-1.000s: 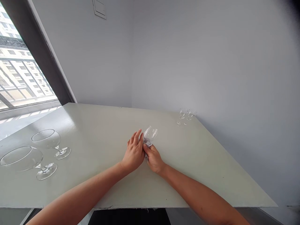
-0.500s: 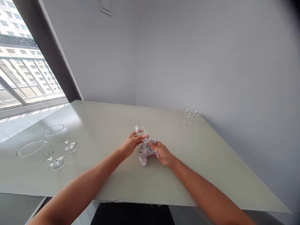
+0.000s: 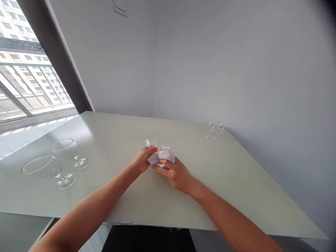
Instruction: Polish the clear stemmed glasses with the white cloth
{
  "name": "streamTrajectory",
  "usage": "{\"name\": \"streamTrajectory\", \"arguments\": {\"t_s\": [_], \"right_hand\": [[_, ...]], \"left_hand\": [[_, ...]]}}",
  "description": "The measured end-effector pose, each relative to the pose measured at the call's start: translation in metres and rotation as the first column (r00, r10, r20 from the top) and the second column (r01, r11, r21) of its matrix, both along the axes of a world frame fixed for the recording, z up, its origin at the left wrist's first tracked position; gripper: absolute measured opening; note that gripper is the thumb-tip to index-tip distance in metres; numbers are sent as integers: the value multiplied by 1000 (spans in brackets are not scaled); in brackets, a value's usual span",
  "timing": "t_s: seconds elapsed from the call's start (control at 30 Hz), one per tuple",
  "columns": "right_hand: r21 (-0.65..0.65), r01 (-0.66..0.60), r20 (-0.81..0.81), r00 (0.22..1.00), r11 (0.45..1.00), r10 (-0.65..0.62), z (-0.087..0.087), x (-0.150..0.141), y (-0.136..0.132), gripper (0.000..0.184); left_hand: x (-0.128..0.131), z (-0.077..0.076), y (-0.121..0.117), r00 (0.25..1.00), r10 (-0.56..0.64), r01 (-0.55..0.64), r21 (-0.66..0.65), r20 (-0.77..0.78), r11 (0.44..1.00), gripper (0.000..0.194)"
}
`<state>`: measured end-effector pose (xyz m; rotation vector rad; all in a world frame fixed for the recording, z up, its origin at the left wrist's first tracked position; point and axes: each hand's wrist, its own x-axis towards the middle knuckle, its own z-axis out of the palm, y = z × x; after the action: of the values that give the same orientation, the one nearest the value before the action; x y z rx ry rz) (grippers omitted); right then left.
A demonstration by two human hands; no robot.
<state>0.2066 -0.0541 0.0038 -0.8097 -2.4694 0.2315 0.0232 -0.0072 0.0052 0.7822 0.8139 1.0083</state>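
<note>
Near the middle of the table, my left hand (image 3: 144, 158) is closed around a small clear stemmed glass (image 3: 152, 143), whose bowl tilts up and to the left. A white cloth (image 3: 163, 154) wraps the other end of that glass, so its stem and foot are hidden. My right hand (image 3: 173, 172) grips the cloth from the right, fingers bent over its front. The left fingertips touch the cloth's upper left edge.
Two large round stemmed glasses, a nearer one (image 3: 43, 168) and a farther one (image 3: 67, 149), stand on the table's left side. Several small stemmed glasses (image 3: 213, 126) stand by the wall at the far right. The pale table (image 3: 126, 206) has its front edge close to me.
My right hand has turned over and moved slightly left, carrying the cloth up around the glass's lower end. The small glass has tipped further left in my left hand.
</note>
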Motion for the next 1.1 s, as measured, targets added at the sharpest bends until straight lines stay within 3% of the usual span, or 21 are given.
{"name": "streamTrajectory", "arguments": {"t_s": [0.1,0.17,0.23,0.33,0.4,0.5,0.57,0.6,0.67,0.73,0.77,0.87,0.97,1.1], "right_hand": [[-194,-51,-244,970,980,2,0,3,5,33],[-388,-94,-477,871,917,-113,3,5,9,27],[-588,-210,-644,706,781,-295,3,3,13,31],[-743,-444,-669,496,500,-554,-4,-6,17,33],[-775,-507,-612,453,377,-648,-11,-13,17,33],[-829,-454,-545,530,325,-650,-17,-16,15,33],[-875,-315,-479,672,368,-565,-15,-12,13,35],[-882,-214,-422,754,420,-503,-13,-9,12,37],[-805,14,-271,881,593,-388,-7,0,11,39],[-598,230,-149,909,768,-388,2,8,12,38],[-475,321,-136,893,819,-429,6,11,13,36],[-181,477,-196,840,860,-507,19,11,17,34],[15,434,-94,898,901,-430,27,-3,23,33],[106,384,126,910,917,-395,27,-21,40,18]], "left_hand": [[5,7,-6,994,-34,31,34,103,999,22],[9,12,-8,984,-18,8,53,178,999,21],[10,16,-9,970,15,-38,92,242,995,24],[10,18,-9,959,52,-109,195,279,975,31],[8,19,-8,964,78,-146,260,254,955,39],[6,19,-7,973,129,-189,340,192,921,50],[4,21,-6,970,175,-228,393,167,891,54],[3,22,-6,966,203,-253,420,159,872,55],[0,24,-5,951,273,-308,471,143,827,56],[-3,25,-5,933,339,-349,527,119,775,58],[-4,25,-6,927,360,-354,558,103,750,59],[-2,24,-13,930,367,-298,658,36,691,64],[7,21,-23,941,334,-193,730,-51,656,66],[17,12,-27,958,273,-133,702,-91,699,71]]}}
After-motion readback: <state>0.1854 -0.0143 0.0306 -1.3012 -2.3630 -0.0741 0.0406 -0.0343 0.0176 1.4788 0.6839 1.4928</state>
